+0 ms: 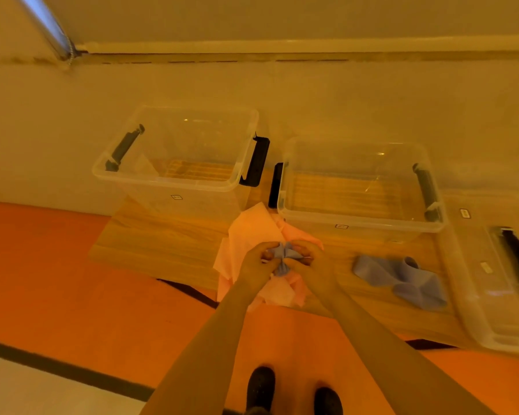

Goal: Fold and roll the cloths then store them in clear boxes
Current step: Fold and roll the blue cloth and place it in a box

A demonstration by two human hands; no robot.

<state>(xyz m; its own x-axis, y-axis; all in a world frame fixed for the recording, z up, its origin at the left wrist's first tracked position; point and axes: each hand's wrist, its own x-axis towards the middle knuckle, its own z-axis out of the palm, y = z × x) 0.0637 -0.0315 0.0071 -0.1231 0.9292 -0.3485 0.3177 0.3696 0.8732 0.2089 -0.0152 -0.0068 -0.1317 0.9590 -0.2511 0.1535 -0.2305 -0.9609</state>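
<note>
At the front edge of the wooden desk point(174, 244), a small blue cloth point(282, 259) is gripped between the left hand point(259, 263) and the right hand point(309, 262), whose fingers are curled around it. Beneath the hands, a pile of pink cloths point(249, 232) is spread on the desk and hangs over its edge. A second blue cloth point(402, 280) is laid flat to the right. Two open clear boxes, one at left point(174, 151) and one at right point(360, 187), are set behind the cloths. A small label point(176, 197) is fixed to each; its writing cannot be read. A clear lid point(498, 289) is placed at far right.
</note>
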